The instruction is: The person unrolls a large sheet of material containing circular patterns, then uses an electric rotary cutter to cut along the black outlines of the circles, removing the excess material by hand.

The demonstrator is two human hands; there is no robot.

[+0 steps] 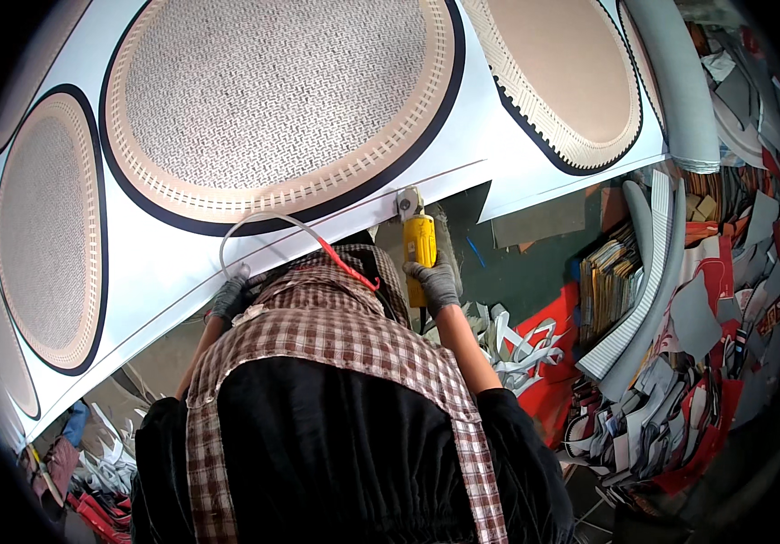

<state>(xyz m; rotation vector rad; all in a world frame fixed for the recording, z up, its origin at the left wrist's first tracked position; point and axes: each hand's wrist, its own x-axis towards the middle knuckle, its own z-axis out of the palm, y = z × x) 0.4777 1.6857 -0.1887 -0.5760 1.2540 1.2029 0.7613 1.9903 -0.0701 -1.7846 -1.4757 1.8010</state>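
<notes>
A large white sheet (pixel 159 263) printed with oval mat patterns spreads out before me. My right hand (pixel 435 281), in a grey glove, is wrapped round a yellow handheld electric cutter (pixel 420 243). The cutter's round metal head (pixel 407 202) sits at the sheet's near edge, beside a stepped cut. My left hand (pixel 231 295), also gloved, grips the near edge of the sheet further left; part of its fingers is hidden. A pale cord with a red sleeve (pixel 346 265) loops over the sheet between my hands.
A grey roll (pixel 687 91) lies at the sheet's right end. Stacked boards (pixel 609 283), curved grey strips (pixel 648 272) and heaps of offcuts (pixel 662 412) fill the right side. White scraps (pixel 512 344) lie near my right forearm, and more scraps (pixel 109 462) at lower left.
</notes>
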